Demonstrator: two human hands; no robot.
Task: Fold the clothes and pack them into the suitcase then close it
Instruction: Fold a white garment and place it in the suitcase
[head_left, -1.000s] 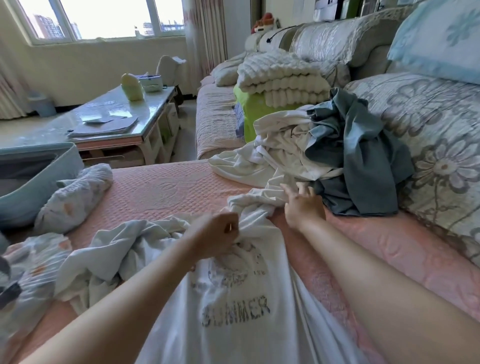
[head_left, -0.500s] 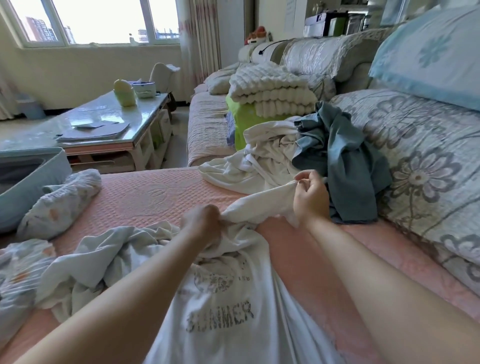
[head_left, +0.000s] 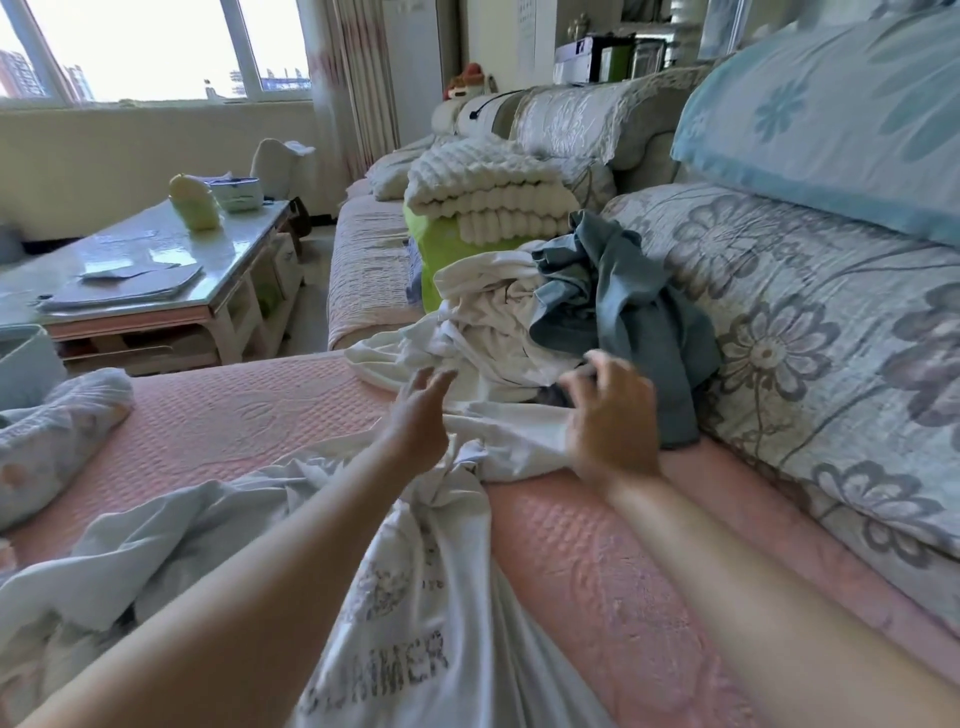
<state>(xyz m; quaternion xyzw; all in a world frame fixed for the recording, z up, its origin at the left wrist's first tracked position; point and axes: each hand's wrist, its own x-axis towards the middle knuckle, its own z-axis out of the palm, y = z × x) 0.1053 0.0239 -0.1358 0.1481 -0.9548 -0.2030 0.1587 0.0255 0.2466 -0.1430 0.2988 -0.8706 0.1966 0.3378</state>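
Fingers (head_left: 434, 379) of my left hand (head_left: 418, 423) straight, gripping nothing; right hand (head_left: 615, 423) splayed too (blurred); both over the white T-shirt (head_left: 415, 597).

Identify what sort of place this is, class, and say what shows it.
Most likely a home living room: a long cushioned sofa, a low coffee table beside it, and a wide curtained window beyond.

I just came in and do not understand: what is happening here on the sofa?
A person works on a white SUMMER T-shirt spread on the pink sofa cover. The left hand is open above it; the right hand is at its top edge, too blurred to judge. A heap of clothes waits unfolded behind.
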